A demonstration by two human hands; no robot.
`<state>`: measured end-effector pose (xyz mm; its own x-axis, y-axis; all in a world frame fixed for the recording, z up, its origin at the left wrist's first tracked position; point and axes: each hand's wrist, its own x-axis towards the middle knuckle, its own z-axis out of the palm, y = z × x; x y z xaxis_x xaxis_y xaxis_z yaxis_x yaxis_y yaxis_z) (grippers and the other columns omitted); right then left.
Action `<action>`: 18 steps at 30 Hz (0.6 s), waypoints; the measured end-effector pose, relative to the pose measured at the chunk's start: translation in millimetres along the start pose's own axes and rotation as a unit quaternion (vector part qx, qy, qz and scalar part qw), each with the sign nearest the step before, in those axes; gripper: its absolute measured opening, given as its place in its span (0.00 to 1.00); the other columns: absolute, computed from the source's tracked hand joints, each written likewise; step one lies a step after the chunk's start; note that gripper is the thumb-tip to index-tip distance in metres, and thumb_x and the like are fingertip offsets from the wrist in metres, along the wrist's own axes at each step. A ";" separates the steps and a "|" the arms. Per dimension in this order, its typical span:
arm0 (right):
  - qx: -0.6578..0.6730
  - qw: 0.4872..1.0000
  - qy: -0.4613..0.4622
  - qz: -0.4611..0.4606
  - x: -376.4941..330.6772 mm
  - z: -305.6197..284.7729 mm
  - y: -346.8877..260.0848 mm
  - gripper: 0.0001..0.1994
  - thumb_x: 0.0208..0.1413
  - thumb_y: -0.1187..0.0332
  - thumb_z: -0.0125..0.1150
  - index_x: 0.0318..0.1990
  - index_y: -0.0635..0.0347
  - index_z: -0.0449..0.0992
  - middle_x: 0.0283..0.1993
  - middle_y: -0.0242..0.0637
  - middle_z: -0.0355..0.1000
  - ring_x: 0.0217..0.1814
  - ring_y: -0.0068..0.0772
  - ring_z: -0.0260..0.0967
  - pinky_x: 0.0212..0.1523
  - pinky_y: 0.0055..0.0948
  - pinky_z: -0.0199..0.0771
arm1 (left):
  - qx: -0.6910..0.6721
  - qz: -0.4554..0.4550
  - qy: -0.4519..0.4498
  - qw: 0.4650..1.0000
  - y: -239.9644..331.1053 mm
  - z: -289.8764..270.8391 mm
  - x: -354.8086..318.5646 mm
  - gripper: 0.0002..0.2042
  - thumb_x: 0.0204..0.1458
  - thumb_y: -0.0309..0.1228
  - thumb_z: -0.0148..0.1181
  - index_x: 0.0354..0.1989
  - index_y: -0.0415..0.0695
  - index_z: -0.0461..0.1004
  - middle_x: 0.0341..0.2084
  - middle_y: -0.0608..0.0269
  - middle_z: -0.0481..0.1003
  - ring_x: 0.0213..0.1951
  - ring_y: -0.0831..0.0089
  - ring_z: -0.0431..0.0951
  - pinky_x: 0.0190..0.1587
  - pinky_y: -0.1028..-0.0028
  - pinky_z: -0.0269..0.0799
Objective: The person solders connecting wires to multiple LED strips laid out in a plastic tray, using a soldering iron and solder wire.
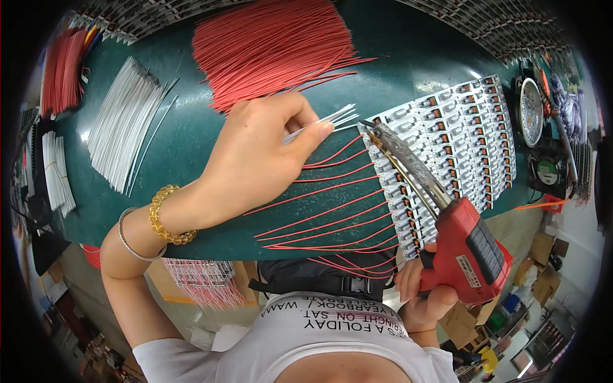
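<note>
While you lean over the green table [191,147], this is how things lie.

Left hand: your left hand [255,153] rests on the table top with thumb and forefinger pinched on a small bunch of white wires [325,121], the other fingers curled under.
White wires in the pinch: their bare ends fan out to the right, toward the near corner of the circuit board panel [447,147], close to the iron's tip.
Right hand: your right hand [424,290] is clenched round the grip of the red soldering gun [469,246], at the table's near edge.
Soldering gun: its long metal barrel [405,163] slants up and left across the panel, with the tip at the panel's upper left corner, just beside the white wire ends; whether tip and wires touch, you cannot tell.
Circuit board panel: a wide sheet of many small white boards in rows, lying right of centre on the table.
Red leads: thin red wires [325,204] run left from the panel's left edge, fanned out on the table below your left hand.
Red stock: a big heap of red wires [274,45] lies at the far side, above your left hand.
White stock: a pile of white wires [124,127] lies to the left, well apart from the panel.
Wrist: a yellow bead bracelet [167,217] and a thin metal bangle [131,239] sit on your left wrist.
</note>
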<state>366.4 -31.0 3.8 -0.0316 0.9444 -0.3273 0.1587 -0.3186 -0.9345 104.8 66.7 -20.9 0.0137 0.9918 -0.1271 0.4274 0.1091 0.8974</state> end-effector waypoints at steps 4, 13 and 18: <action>0.027 1.000 0.004 -0.010 -1.3 2.2 -4.5 0.42 0.41 0.31 0.54 0.47 0.66 0.61 0.11 0.24 0.56 0.10 0.20 0.54 0.16 0.20 0.57 | 0.050 0.043 0.008 0.998 -0.6 2.2 -0.5 0.07 0.50 0.27 0.61 0.25 0.36 0.73 0.18 0.65 0.73 0.21 0.82 0.68 0.26 0.80 0.65; 0.046 0.997 0.032 -0.058 -9.2 -4.6 15.8 0.42 0.41 0.35 0.59 0.50 0.67 0.62 0.11 0.25 0.57 0.10 0.22 0.56 0.16 0.21 0.58 | 0.062 0.017 0.003 0.998 2.8 2.7 -1.1 0.07 0.49 0.27 0.61 0.25 0.36 0.73 0.18 0.62 0.74 0.21 0.79 0.69 0.26 0.78 0.65; 0.040 0.998 -0.008 -0.043 -7.4 -9.8 13.9 0.46 0.40 0.34 0.59 0.54 0.68 0.60 0.11 0.25 0.57 0.11 0.21 0.56 0.17 0.20 0.58 | 0.078 0.040 0.020 0.996 2.5 3.7 -1.3 0.07 0.49 0.27 0.61 0.25 0.36 0.73 0.18 0.62 0.73 0.21 0.79 0.69 0.26 0.78 0.65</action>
<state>378.5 -41.7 -5.4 -0.0579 0.9673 -0.2468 0.0751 -0.2423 -0.9673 109.2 65.4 -20.0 0.0188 0.9991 -0.0371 0.5613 0.0202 0.8274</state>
